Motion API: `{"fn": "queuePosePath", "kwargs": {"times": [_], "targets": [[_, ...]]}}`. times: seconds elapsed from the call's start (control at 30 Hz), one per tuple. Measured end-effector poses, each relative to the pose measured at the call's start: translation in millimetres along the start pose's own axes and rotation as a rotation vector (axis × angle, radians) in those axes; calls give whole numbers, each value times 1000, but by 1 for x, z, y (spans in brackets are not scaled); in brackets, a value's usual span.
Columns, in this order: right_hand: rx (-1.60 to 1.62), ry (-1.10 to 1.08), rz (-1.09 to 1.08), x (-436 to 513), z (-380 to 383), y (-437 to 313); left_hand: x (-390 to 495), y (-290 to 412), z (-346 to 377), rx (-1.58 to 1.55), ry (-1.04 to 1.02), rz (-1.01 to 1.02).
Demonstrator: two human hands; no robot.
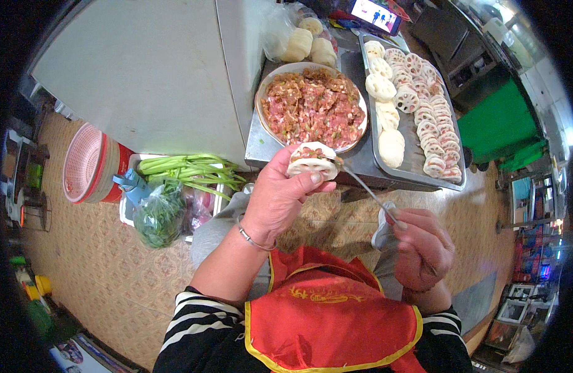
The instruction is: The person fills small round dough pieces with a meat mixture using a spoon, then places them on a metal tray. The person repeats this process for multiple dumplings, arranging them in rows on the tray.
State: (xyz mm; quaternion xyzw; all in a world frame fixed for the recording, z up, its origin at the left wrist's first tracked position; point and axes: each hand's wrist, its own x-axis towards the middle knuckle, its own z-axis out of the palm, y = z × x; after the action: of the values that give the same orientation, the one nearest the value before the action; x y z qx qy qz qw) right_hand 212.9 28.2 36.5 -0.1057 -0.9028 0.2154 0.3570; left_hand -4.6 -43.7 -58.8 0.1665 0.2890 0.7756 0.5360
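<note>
Between thumb and fingers, my left hand (286, 191) holds a lotus root sandwich (313, 167), two pale slices with meat filling showing between them. My right hand (424, 242) grips the handle of a thin metal utensil (366, 189). Its tip touches the right side of the filling; filling hides the tip's shape. Just beyond my left hand is a wide bowl (257, 100) of minced meat filling (314, 109) with green bits. To its right lies a metal tray (407, 158), with plain lotus root slices (381, 87) along the left and rows of filled ones (426, 116) beside them.
Peeled lotus roots (297, 45) sit in a plastic bag behind the bowl. A lit phone (376, 16) stands at the back. Left of the metal table (263, 147) are celery stalks (188, 168), bagged greens (160, 214) and stacked baskets (88, 163). A green panel (503, 123) is at right.
</note>
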Motion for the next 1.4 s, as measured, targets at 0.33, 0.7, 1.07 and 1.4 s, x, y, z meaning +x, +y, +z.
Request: {"fn": "queuePosePath", "kwargs": {"times": [0.33,0.7,1.07,1.4], "targets": [[151,85,92,-1,-5,3,3,-1,0,57,-30,42],[87,-124,-33,25,-14,6,0,-1,2,604,-15,129],[119,18,76,19,-8,8,4,-1,1,240,-45,76],[308,347,217,14,16,27,4,1,5,160,-41,48]]}}
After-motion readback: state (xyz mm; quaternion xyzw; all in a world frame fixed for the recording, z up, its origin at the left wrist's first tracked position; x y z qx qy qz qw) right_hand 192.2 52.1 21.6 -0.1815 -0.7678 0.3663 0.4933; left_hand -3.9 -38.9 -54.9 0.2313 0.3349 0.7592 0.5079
